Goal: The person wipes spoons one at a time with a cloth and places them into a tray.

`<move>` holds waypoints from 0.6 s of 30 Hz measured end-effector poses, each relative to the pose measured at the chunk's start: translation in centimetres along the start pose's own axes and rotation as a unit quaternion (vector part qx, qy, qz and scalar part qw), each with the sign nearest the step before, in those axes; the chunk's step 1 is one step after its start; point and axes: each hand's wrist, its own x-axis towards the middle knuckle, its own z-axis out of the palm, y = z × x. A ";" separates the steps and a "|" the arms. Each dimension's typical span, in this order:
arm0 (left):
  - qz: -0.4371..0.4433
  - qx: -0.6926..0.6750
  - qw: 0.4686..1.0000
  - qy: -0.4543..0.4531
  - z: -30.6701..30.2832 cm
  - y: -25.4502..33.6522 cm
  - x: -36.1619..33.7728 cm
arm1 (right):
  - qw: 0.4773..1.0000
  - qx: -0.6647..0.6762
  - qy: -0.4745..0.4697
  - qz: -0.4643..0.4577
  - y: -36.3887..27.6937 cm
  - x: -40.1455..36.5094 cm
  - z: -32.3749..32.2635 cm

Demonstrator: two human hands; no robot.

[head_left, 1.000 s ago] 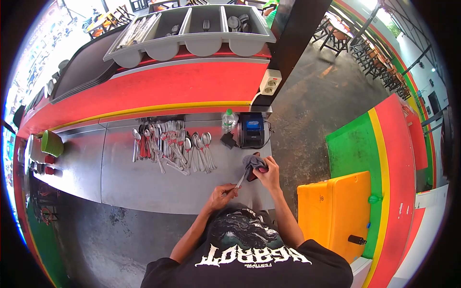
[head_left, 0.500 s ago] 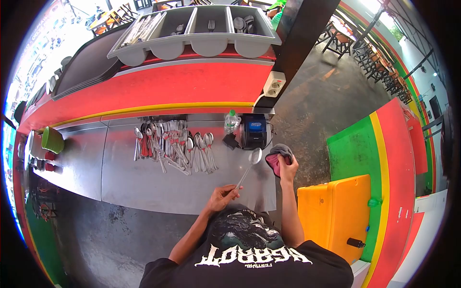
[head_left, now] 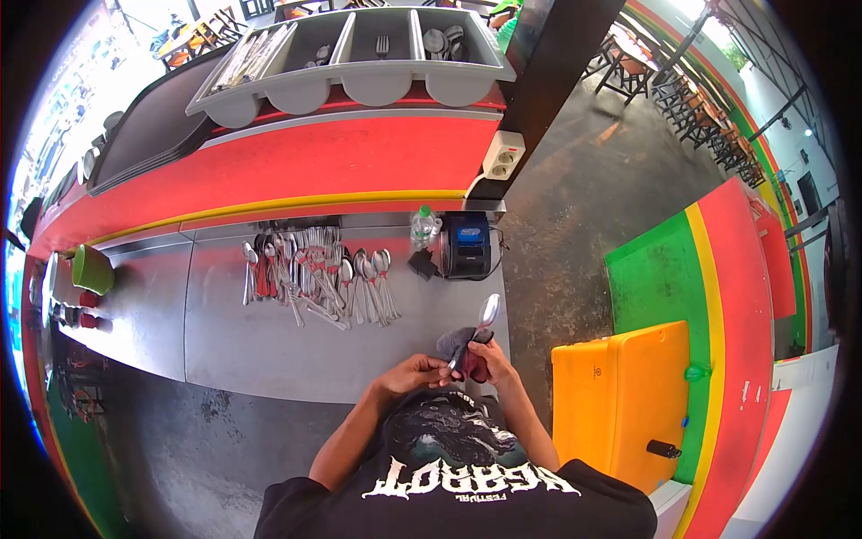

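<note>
A metal spoon (head_left: 488,312) points bowl-up and away from me, above the front right of the steel counter (head_left: 260,359). My left hand (head_left: 419,372) pinches the end of its handle. A dark grey and pink cloth (head_left: 456,344) is wrapped round the middle of the handle, and my right hand (head_left: 489,361) grips the cloth against the spoon. Part of the handle is hidden in the cloth. Farther back on the counter lies a pile of spoons and forks (head_left: 314,269).
A grey cutlery tray (head_left: 341,81) stands on the red ledge beside stacked brown trays (head_left: 153,130). On the counter are a plastic bottle (head_left: 421,229), a small black printer (head_left: 468,247) and a green container (head_left: 92,269). A yellow box (head_left: 620,386) stands at the right.
My right hand has come in left and down, bringing the cloth from beside the spoon onto its handle. The spoon's bowl has shifted slightly right and lower.
</note>
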 end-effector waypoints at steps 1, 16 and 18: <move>0.002 -0.017 1.000 -0.011 -0.3 -0.3 -0.1 | 1.000 -0.010 0.003 0.000 -0.3 -0.1 0.4; 0.135 0.199 0.935 0.263 0.7 -0.7 1.1 | 0.949 -0.235 0.153 -0.144 -3.5 1.8 5.9; 0.163 0.178 0.924 0.297 0.3 -1.1 1.2 | 0.931 -0.270 0.163 -0.184 -4.0 1.3 6.9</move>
